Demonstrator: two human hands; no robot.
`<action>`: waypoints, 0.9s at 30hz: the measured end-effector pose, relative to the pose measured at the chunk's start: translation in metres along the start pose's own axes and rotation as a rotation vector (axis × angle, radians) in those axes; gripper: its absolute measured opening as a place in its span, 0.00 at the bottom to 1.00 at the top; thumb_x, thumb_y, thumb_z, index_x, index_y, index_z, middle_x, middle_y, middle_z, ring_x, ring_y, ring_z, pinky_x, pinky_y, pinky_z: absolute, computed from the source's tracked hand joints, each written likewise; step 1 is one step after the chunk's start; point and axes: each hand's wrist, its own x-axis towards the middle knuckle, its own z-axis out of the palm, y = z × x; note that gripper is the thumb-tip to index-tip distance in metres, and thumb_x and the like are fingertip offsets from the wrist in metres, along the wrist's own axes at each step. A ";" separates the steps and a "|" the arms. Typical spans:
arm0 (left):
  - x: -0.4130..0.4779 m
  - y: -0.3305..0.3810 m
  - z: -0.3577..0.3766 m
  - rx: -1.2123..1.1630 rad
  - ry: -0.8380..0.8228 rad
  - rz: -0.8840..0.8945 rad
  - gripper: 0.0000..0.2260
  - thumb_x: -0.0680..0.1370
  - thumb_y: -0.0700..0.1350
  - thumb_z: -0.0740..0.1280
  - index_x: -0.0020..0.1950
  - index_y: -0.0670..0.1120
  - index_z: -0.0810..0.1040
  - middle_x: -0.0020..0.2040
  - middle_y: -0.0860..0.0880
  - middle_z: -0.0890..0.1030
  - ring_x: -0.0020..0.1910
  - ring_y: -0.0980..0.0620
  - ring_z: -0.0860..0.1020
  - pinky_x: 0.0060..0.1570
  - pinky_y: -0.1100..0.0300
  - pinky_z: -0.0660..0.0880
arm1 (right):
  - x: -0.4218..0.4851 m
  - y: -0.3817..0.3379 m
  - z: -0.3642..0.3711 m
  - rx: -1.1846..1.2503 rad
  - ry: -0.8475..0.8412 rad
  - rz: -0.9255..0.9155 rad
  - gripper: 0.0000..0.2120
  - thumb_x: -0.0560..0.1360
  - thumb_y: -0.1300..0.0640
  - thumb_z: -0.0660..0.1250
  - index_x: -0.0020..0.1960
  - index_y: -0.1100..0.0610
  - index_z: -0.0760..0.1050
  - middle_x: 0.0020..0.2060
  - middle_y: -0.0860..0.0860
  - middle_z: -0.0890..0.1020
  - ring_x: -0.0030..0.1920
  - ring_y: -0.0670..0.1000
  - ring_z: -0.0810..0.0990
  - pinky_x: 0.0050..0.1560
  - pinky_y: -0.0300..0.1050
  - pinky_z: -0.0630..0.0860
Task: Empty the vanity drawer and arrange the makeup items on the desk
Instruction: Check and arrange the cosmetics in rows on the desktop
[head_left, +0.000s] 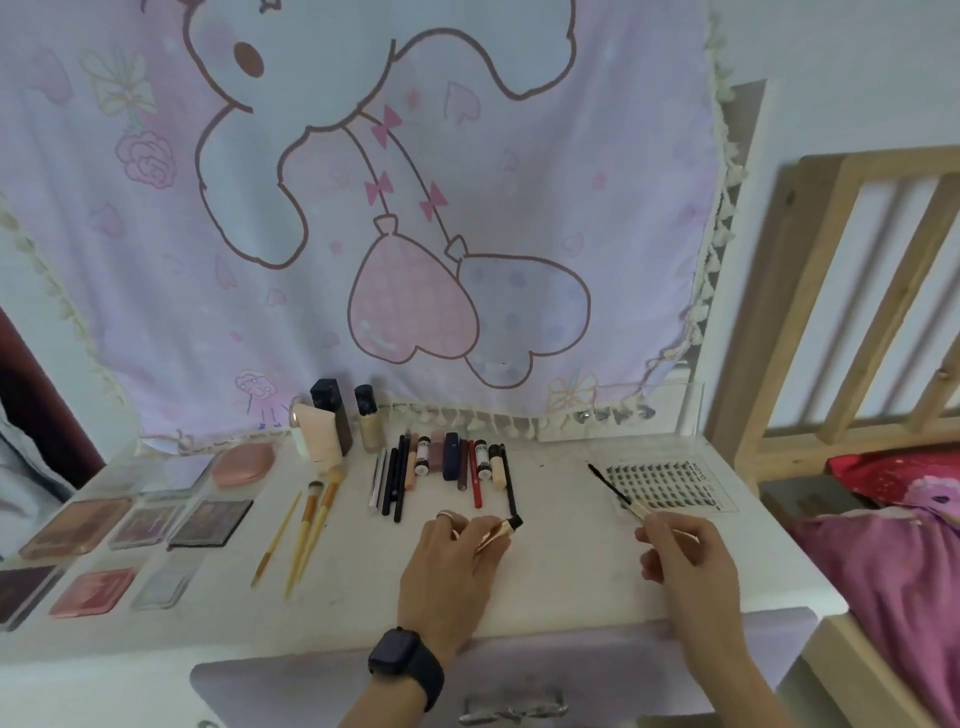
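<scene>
My left hand (447, 561) holds a gold mascara tube (501, 532) with a black open end, low over the white desk (571, 582). My right hand (685, 561) pinches the gold cap of the mascara wand (615, 491), whose black brush tip points up-left over the clear lash tray (670, 480). A row of pencils, lip tubes and small bottles (447, 467) lies in the desk's middle. Three brushes (306, 530) lie left of it. Several palettes (140, 530) fill the left side. The drawer front (519, 680) sits below the desk edge.
Foundation bottles and a cream tube (337, 421) stand at the back by a pink cartoon wall cloth (363, 208). A pink compact (243, 464) lies back left. A wooden bed frame (857, 291) with pink bedding (893, 561) stands to the right.
</scene>
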 end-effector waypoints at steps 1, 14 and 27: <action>0.004 0.007 0.000 -0.007 -0.051 -0.017 0.14 0.81 0.61 0.59 0.64 0.60 0.76 0.53 0.58 0.71 0.50 0.58 0.71 0.45 0.62 0.77 | 0.002 0.000 -0.003 -0.076 -0.008 -0.004 0.05 0.77 0.54 0.71 0.51 0.53 0.77 0.40 0.49 0.85 0.39 0.51 0.82 0.48 0.51 0.79; 0.106 0.087 0.057 -0.018 -0.259 -0.296 0.16 0.79 0.57 0.64 0.49 0.44 0.79 0.45 0.46 0.82 0.40 0.48 0.77 0.35 0.58 0.65 | 0.050 0.009 0.022 -0.822 -0.053 -0.566 0.07 0.77 0.48 0.71 0.49 0.51 0.79 0.39 0.45 0.82 0.43 0.50 0.77 0.41 0.44 0.71; 0.086 0.082 0.053 -0.336 -0.169 -0.314 0.14 0.82 0.54 0.62 0.65 0.52 0.75 0.53 0.53 0.81 0.54 0.52 0.78 0.59 0.55 0.74 | 0.076 0.044 0.031 -1.027 -0.014 -0.852 0.13 0.76 0.46 0.67 0.47 0.54 0.85 0.44 0.50 0.84 0.47 0.57 0.78 0.48 0.53 0.75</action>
